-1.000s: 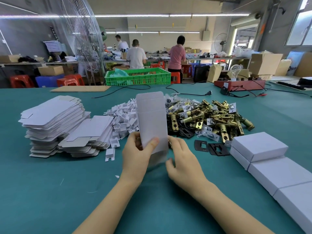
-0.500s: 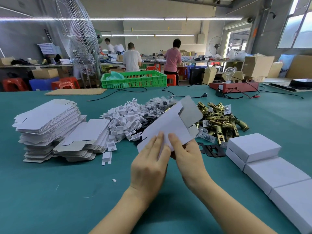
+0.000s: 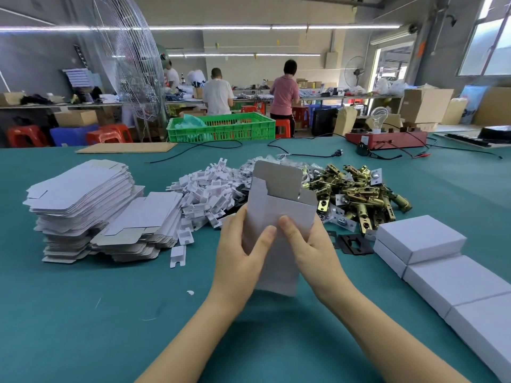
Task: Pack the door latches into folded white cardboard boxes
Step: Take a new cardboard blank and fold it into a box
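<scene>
Box blank (image 3: 279, 205) now upright, both thumbs pressing

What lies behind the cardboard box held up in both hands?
Behind the box, the white insert pile shows to its left and the brass latches to its right. Whatever lies directly behind the box is covered.
</scene>
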The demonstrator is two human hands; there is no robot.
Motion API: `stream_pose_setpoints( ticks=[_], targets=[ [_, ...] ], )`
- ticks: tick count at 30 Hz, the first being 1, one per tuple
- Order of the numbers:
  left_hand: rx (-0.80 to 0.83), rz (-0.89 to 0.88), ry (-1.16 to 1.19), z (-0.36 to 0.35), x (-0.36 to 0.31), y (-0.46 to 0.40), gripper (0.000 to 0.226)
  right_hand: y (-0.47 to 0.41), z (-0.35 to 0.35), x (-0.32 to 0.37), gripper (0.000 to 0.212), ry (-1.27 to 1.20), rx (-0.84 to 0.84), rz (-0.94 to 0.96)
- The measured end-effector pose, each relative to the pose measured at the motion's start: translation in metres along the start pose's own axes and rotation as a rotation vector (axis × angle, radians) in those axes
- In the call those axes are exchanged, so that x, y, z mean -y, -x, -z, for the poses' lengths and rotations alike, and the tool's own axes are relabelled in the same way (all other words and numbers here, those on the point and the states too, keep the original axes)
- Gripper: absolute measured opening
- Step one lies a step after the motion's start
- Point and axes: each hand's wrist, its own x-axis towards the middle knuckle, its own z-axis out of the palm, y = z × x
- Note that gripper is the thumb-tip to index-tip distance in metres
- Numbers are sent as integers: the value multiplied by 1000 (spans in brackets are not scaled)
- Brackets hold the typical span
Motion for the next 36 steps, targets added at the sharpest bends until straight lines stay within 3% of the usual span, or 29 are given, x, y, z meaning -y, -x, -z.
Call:
stream_pose_setpoints(
  ticks=[4, 9, 13, 17, 25, 29, 36],
  targets=[
    [36, -22, 87, -9, -6, 7, 57, 1, 1, 6, 36, -17, -35, 89],
    [110, -102, 168, -11, -8, 11, 43, 4, -7, 9, 33, 38, -64, 184],
    [163, -123, 162, -10, -8, 11, 33, 4, -5, 6, 44, 67, -94, 159],
    [250, -47, 181, -4, -6, 8, 32, 2, 0, 2, 29, 91, -91, 92],
    [202, 12, 258, -2, -1, 5, 28, 0, 3, -3, 27, 125, -84, 56],
    [177, 19, 331, 4, -4, 1, 25, 1, 5, -5, 30, 302, -72, 129],
    [178, -95, 282, 4, -6, 2, 66, 1, 8, -3, 32, 359, -84, 149]
  ],
)
